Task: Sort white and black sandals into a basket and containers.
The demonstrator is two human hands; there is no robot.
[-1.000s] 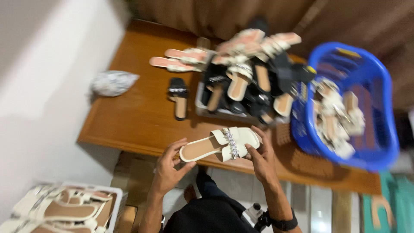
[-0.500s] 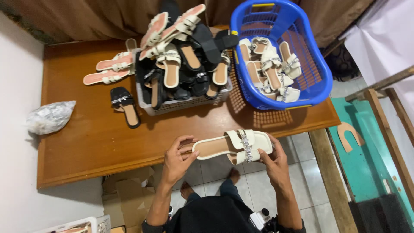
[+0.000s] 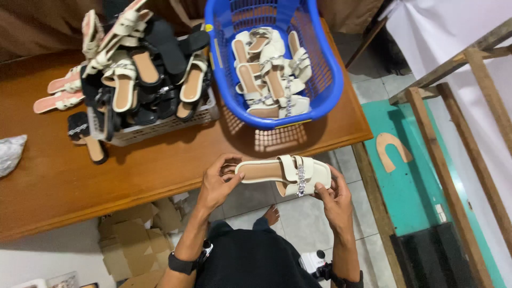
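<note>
Here both hands hold one cream sandal (image 3: pixel 282 173) level in the air, just off the worktop's (image 3: pixel 53 186) near edge, over the tiled floor. Left hand (image 3: pixel 216 184) has its grip closed on the heel end, fingers curled over the top. Right hand (image 3: pixel 333 197) has its grip closed on the toe end from below, thumb by the jewelled strap. Blue basket (image 3: pixel 325 80) of cream sandals sits at the far right corner of the worktop. Grey crate (image 3: pixel 160 125) heaped with black and cream sandals stands left of it. One black sandal (image 3: pixel 88 138) lies beside the crate.
</note>
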